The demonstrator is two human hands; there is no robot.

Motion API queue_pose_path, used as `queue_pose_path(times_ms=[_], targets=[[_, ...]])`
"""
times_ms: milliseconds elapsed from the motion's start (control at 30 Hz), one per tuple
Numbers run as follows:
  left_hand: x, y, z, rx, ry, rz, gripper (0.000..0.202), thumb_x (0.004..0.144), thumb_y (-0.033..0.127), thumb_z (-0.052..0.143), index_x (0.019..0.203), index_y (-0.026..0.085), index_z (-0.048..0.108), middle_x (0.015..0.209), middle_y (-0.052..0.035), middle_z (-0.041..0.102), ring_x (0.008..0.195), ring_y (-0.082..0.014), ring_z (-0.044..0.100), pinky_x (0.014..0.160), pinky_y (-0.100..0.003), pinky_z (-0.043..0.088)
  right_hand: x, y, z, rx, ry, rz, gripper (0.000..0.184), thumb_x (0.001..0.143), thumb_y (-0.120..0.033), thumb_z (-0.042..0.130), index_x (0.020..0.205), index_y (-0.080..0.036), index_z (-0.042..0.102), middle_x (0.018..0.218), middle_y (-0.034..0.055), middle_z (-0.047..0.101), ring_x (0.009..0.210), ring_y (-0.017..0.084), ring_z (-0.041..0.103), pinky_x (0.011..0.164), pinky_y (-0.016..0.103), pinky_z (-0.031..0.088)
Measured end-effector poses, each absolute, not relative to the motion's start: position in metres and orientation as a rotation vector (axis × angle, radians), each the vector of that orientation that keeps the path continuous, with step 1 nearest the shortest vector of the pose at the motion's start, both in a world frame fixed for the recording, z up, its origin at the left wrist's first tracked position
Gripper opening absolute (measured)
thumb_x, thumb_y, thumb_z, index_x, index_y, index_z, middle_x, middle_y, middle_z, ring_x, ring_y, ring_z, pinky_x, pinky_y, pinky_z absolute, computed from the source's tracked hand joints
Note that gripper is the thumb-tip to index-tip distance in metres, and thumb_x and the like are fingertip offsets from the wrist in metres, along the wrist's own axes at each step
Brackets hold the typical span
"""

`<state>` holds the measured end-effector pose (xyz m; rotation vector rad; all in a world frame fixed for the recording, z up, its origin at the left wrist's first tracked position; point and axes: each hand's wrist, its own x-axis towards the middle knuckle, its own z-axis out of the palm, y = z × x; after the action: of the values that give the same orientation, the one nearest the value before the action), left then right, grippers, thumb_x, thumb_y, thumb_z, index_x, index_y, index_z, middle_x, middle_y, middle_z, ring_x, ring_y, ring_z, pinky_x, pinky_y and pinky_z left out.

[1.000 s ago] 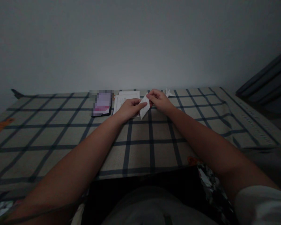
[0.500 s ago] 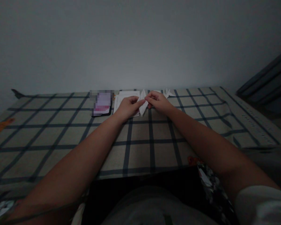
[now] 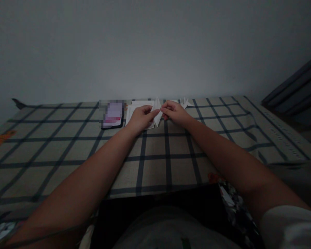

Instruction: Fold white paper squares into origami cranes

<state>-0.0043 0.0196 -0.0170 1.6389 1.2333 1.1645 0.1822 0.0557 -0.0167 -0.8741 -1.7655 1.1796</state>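
Observation:
Between my two hands stands a piece of folded white paper, with pointed ends at top and bottom. My left hand pinches its left side between thumb and fingers. From the right, my right hand grips its other edge with thumb and forefinger. Both thumb tips nearly meet at the paper's middle. White sheets lie on the table behind and under my left hand. Just beyond my right hand sits a folded paper crane. My fingers partly cover the folds.
A phone, partly blurred out, lies left of the sheets. The checked tablecloth spreads over the table up to the grey wall. An orange patterned patch shows at the far left. Dark folded fabric is at the right.
The folded paper has tilted slightly between my fingers, and its lower point sits a little higher. Both hands keep almost the same place and grip.

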Motion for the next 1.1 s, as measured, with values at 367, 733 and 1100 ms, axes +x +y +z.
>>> queue_pose_path(times_ms=[367, 733, 1100], targets=[[-0.0070, 0.0241, -0.0193, 1.703, 1.269, 1.139, 0.037, 0.078, 0.053, 0.071, 0.082, 0.016, 0.069, 0.069, -0.0015, 0.063, 0.059, -0.0126, 0.051, 0.054, -0.024, 0.037, 0.1798, 0.0542, -0.0155, -0.906, -1.775, 1.147, 0.015, 0.094, -0.018, 0.061, 0.082, -0.019, 0.051, 0.066, -0.0038, 0.057, 0.057, 0.008, 0.056, 0.055, 0.019, 0.047], [-0.0067, 0.0233, -0.0175, 1.661, 1.297, 1.183, 0.040, 0.076, 0.056, 0.075, 0.072, 0.017, 0.065, 0.063, 0.0001, 0.058, 0.057, -0.0127, 0.051, 0.054, -0.025, 0.037, 0.1800, 0.0596, -0.0214, -0.825, -1.741, 1.186, 0.013, 0.088, -0.020, 0.065, 0.092, -0.020, 0.052, 0.072, -0.0053, 0.057, 0.056, 0.007, 0.055, 0.055, 0.020, 0.046], [-0.0035, 0.0256, -0.0156, 1.313, 1.133, 1.266, 0.029, 0.075, 0.043, 0.076, 0.074, 0.016, 0.067, 0.062, -0.0003, 0.060, 0.052, -0.0097, 0.050, 0.049, -0.022, 0.037, 0.1846, 0.0591, -0.0204, -0.720, -1.765, 1.139, 0.015, 0.087, -0.021, 0.060, 0.101, -0.020, 0.058, 0.082, -0.0018, 0.063, 0.059, 0.007, 0.057, 0.059, 0.022, 0.047]])
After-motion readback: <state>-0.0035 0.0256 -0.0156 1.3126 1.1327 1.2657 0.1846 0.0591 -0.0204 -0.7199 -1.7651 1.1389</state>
